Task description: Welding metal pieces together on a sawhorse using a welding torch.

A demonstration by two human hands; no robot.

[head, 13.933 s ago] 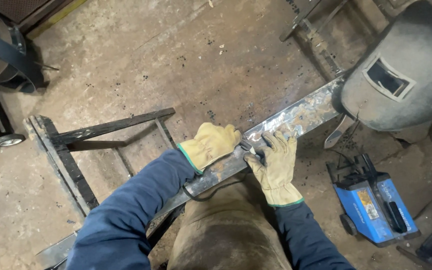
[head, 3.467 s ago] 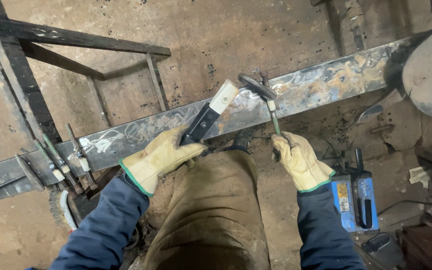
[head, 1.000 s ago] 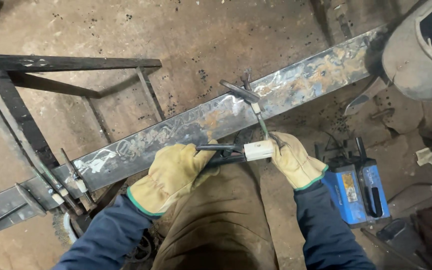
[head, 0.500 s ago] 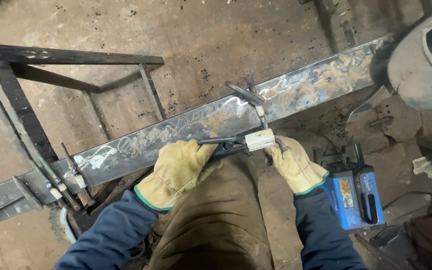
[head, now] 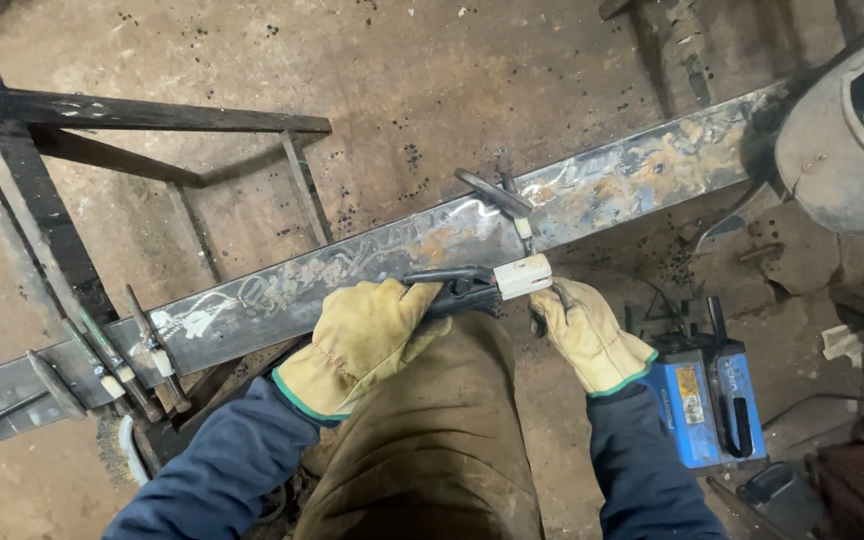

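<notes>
The person's left hand [head: 367, 335], in a yellow leather glove, is wrapped round the dark handle of an electrode holder [head: 477, 285], whose pale jaw end points right; the holder lies just in front of the long steel beam [head: 432, 255], over the person's knee; the right hand [head: 582, 335], also gloved, has its fingers curled at the holder's pale tip, seemingly on a thin rod there, though the pinch itself is partly hidden; judged from this, the holder is being readied, and no arc shows; the beam's face carries pale chalk scrawls and heat-tinted patches, so some work on it looks done, while how much is left cannot be told; a dark hammer-like tool [head: 497, 195] rests on the beam just above the hands

Counted: two gloved hands; one holder; one beam; one blue welding machine [head: 707, 395] on the floor to the right; one grey welding mask [head: 852, 140] at the upper right; one black metal frame [head: 42, 170] lying at the left; a few clamps [head: 132, 355], about three, gripping the beam's left end; one wire brush [head: 117, 455], partly hidden below them
</notes>
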